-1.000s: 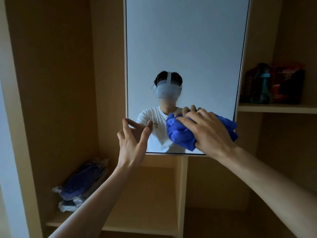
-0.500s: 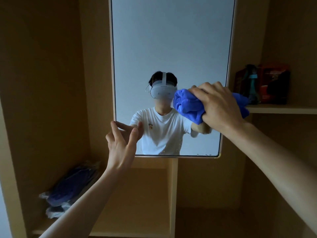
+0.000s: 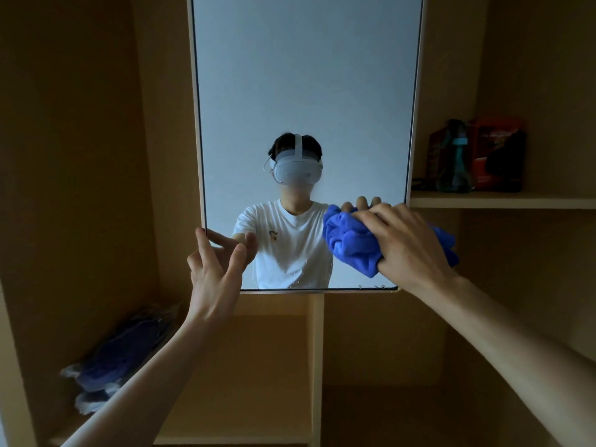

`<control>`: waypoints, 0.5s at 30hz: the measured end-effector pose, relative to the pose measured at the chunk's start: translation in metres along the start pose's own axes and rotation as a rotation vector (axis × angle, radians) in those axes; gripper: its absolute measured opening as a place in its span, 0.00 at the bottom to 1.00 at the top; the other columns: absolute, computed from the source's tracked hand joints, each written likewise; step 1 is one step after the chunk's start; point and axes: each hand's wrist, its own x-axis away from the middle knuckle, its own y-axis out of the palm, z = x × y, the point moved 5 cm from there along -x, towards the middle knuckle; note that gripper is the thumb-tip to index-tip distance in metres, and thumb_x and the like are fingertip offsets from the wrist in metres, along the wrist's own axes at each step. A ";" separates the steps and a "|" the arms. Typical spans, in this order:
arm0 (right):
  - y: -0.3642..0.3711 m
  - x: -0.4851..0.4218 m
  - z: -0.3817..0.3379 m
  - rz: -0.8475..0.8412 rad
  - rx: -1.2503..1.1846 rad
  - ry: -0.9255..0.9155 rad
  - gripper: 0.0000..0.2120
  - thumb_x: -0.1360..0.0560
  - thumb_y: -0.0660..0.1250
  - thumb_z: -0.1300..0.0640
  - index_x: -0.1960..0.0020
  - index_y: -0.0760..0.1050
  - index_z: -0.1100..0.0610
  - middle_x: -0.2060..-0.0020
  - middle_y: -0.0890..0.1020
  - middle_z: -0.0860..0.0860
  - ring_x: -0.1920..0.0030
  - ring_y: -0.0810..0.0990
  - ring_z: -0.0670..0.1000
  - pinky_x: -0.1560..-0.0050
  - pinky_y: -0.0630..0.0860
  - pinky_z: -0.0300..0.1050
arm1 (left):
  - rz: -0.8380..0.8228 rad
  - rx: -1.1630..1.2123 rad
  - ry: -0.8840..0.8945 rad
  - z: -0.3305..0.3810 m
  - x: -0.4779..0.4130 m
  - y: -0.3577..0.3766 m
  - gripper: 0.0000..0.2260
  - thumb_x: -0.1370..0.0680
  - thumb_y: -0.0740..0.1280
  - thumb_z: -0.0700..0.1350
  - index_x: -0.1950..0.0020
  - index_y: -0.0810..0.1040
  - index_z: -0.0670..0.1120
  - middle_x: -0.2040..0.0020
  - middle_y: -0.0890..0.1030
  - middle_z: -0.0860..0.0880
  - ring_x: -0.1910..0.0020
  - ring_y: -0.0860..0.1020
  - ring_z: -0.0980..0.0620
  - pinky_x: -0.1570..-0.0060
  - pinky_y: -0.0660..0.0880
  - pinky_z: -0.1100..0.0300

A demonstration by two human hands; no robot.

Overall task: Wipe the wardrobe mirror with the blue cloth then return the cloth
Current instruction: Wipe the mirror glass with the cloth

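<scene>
Dim tan wooden wardrobe (image 3: 80,156), open compartments, mirror (image 3: 306,75) mounted centre, far side. Caught mid-wipe. Gripped the bunched blue cloth (image 3: 351,250) in the right hand (image 3: 409,246), fingers curled over it, and pressed it to the glass at lower right, just above the bottom corner. Had dropped back down since half a second ago, when held higher against the right edge; roughly matched the spot of a second ago. Read as up-and-down strokes along the right strip, so probably wiping underway, not finished. Kept the left hand (image 3: 216,269) at the mirror's lower-left edge, fingers spread and straight, gripping nothing; likely steadying, barely shifted over the second. Noted small specks (image 3: 296,279) low on the glass near the bottom edge; drops or dirt, could not tell. Had not begun returning the cloth.

Containers: spotted on the right shelf (image 3: 500,200) a teal bottle (image 3: 454,159) just beside a red box (image 3: 496,150), plus something dark at far right, too dim to name. Spotted in the lower-left compartment a plastic-wrapped dark blue bundle (image 3: 122,353), near side, well apart from both hands.
</scene>
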 end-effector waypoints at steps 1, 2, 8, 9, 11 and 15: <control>-0.003 -0.005 0.004 0.001 -0.002 0.030 0.21 0.28 0.65 0.59 0.35 0.72 0.55 0.48 0.77 0.52 0.52 0.75 0.57 0.52 0.71 0.53 | -0.005 0.000 0.000 0.000 0.000 -0.001 0.37 0.18 0.60 0.62 0.17 0.39 0.58 0.21 0.54 0.44 0.24 0.64 0.39 0.27 0.65 0.39; -0.006 -0.011 0.010 0.002 0.008 0.067 0.21 0.28 0.65 0.57 0.35 0.71 0.56 0.49 0.76 0.51 0.52 0.75 0.57 0.53 0.70 0.51 | -0.009 0.001 0.002 -0.001 0.000 -0.001 0.37 0.18 0.60 0.62 0.17 0.39 0.58 0.21 0.54 0.44 0.24 0.64 0.39 0.27 0.65 0.39; -0.027 -0.024 0.032 0.152 -0.030 0.291 0.20 0.32 0.68 0.59 0.40 0.72 0.52 0.54 0.76 0.50 0.55 0.74 0.55 0.62 0.65 0.45 | -0.022 -0.003 0.009 -0.001 0.000 -0.002 0.37 0.17 0.60 0.61 0.17 0.39 0.57 0.22 0.56 0.44 0.25 0.65 0.40 0.28 0.66 0.41; -0.025 -0.021 0.029 0.167 -0.019 0.294 0.21 0.32 0.68 0.60 0.40 0.72 0.53 0.53 0.76 0.51 0.55 0.74 0.55 0.62 0.66 0.45 | -0.025 -0.003 0.011 -0.002 -0.001 -0.002 0.37 0.17 0.60 0.61 0.17 0.39 0.57 0.22 0.56 0.45 0.25 0.65 0.40 0.28 0.66 0.41; -0.017 -0.013 0.025 0.153 -0.004 0.303 0.21 0.32 0.67 0.61 0.40 0.73 0.55 0.53 0.77 0.52 0.55 0.75 0.56 0.62 0.68 0.46 | -0.031 0.002 0.016 -0.003 -0.001 -0.002 0.37 0.17 0.60 0.61 0.17 0.39 0.57 0.22 0.56 0.45 0.25 0.65 0.40 0.27 0.65 0.41; -0.003 0.000 0.030 0.087 -0.105 0.395 0.20 0.31 0.68 0.59 0.40 0.71 0.53 0.52 0.76 0.50 0.54 0.77 0.53 0.65 0.73 0.45 | -0.049 0.001 0.035 -0.004 -0.002 -0.003 0.39 0.19 0.60 0.64 0.17 0.39 0.57 0.22 0.56 0.44 0.25 0.65 0.39 0.29 0.67 0.37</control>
